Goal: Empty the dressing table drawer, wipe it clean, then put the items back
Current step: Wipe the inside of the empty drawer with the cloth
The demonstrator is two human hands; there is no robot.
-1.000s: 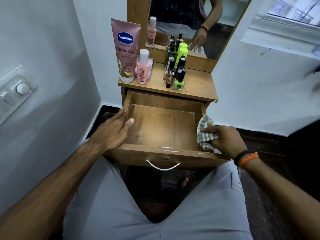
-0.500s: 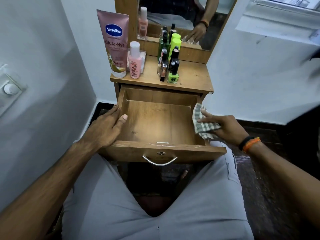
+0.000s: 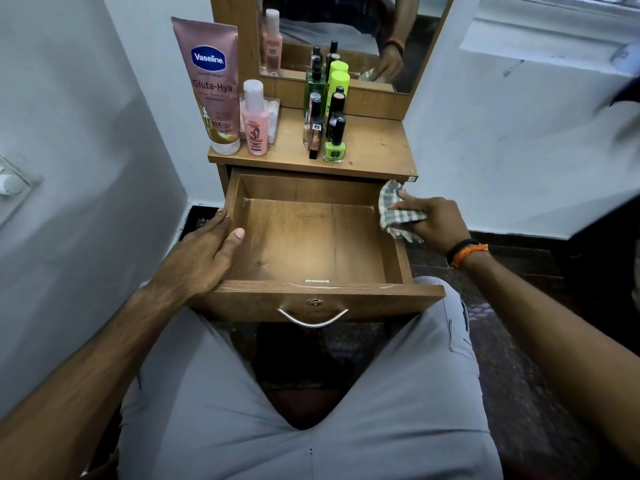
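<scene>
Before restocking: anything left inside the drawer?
The drawer shows only bare wood. The left hand covers its left rim; the near inside wall is hidden.

The wooden dressing table top bears a pink Vaseline tube, a small pink bottle, a green nail polish and clustered bottles, perhaps perfumes.

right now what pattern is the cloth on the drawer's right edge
Grey and white checked cloth, seen in the head view.
</scene>
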